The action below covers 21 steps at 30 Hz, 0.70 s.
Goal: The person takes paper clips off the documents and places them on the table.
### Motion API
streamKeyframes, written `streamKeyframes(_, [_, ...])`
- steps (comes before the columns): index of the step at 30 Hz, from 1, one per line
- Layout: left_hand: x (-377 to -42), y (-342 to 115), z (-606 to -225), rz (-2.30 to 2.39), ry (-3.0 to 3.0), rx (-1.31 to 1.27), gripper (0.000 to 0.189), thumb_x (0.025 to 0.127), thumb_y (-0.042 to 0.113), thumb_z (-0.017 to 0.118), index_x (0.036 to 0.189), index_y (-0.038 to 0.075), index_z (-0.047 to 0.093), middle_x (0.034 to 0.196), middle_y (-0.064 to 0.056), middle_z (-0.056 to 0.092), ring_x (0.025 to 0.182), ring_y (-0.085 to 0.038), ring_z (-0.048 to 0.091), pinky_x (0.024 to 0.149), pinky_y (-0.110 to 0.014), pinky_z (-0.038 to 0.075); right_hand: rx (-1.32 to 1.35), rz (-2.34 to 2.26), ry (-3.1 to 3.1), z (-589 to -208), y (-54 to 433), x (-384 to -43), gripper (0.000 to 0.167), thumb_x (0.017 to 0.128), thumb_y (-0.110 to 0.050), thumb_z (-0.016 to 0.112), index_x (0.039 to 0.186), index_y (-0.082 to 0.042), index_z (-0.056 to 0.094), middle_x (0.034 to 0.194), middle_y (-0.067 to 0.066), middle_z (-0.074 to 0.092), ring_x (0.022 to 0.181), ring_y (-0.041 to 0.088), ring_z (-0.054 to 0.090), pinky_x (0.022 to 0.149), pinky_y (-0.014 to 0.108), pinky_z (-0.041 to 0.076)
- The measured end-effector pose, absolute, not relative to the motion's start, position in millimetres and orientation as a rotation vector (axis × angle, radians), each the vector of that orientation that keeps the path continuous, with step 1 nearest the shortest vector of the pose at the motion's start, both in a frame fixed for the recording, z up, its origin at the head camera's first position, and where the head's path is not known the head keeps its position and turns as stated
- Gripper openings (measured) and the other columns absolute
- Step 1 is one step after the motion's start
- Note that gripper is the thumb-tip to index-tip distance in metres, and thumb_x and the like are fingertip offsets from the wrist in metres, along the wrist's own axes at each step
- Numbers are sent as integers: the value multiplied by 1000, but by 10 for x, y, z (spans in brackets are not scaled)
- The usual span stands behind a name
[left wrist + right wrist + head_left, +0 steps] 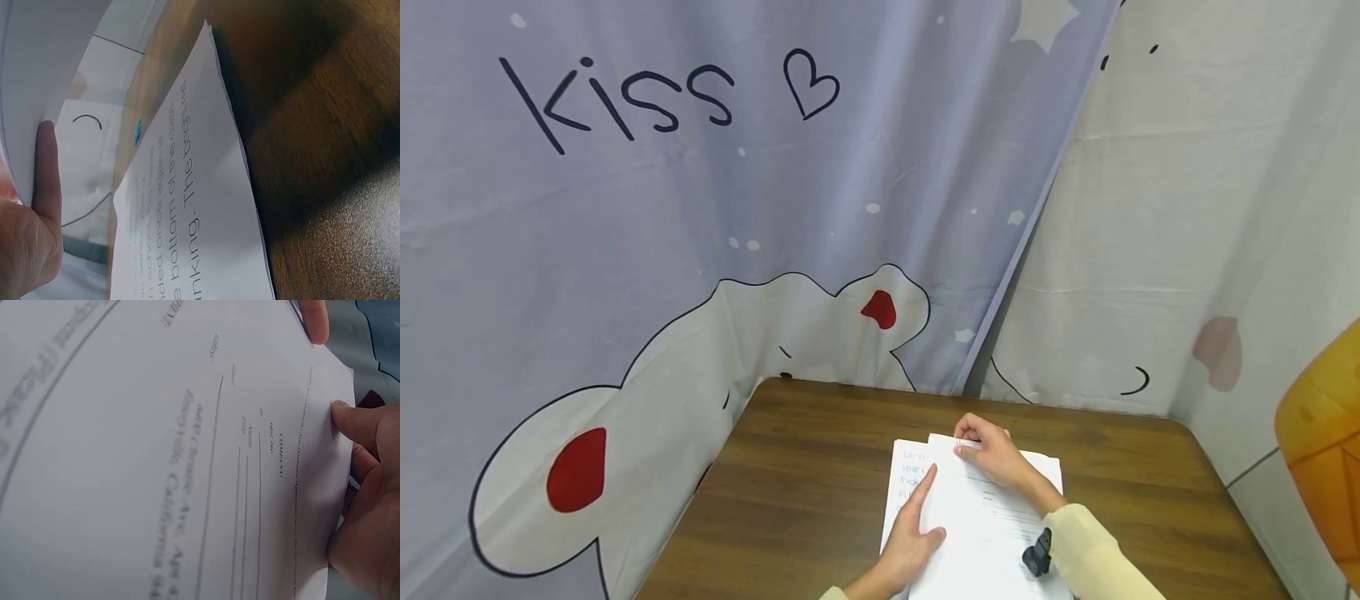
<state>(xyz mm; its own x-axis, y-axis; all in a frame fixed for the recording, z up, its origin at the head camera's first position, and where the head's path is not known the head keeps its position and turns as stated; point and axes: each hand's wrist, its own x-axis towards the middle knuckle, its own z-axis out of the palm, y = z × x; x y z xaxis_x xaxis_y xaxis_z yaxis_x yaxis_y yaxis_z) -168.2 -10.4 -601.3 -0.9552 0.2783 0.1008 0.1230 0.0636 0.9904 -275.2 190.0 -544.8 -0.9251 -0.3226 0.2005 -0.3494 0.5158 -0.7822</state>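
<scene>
A printed stack of sheets of paper (pixel 973 542) is raised and tilted over a second printed stack (pixel 912 458) that lies on the table. My left hand (pixel 906 542) holds the raised sheets by their left edge, thumb on the front; the left wrist view shows a finger (pixel 47 169) against their other side. At the top edge my right hand (pixel 1000 457) pinches the same sheets, its thumb (pixel 356 422) on the printed face and the other fingers behind, partly hidden. A small thin detail shows by the right fingertips; I cannot tell what it is.
The brown wooden table (pixel 805 475) extends around the papers. Printed curtains (pixel 850 167) hang behind it and at the right. A small blue-green thing (pixel 137 132) is beyond the lower stack. A black wrist device (pixel 1037 554) sits by the right sleeve (pixel 1093 550).
</scene>
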Motion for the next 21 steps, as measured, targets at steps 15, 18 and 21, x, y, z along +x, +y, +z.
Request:
streamKeyframes(15, [-1674,-100,-6012,2036,2214,453,99,82,-18,59,169,19,28,176,-11,25,162,-40,20,130,-58,15,585,1381,-2686,-5456,1887,-2752,17,92,-4,77,101,-16,67,92,-4,69,86,10,58,83,24,47])
streamKeyframes(18, [-1681,-93,-6010,2033,2196,436,99,83,-18,58,169,20,27,176,-9,24,162,-39,19,130,-58,14,583,1390,-2692,-5448,1887,-2744,17,93,-4,76,101,-15,66,93,-4,69,88,11,59,84,25,47])
streamKeyframes(21, [-1689,-83,-6014,2031,2167,422,99,85,-18,57,170,22,26,177,-7,22,163,-37,18,131,-56,13,578,1382,-2700,-5449,1896,-2744,17,93,-4,76,101,-16,66,94,-4,69,89,12,59,85,26,46])
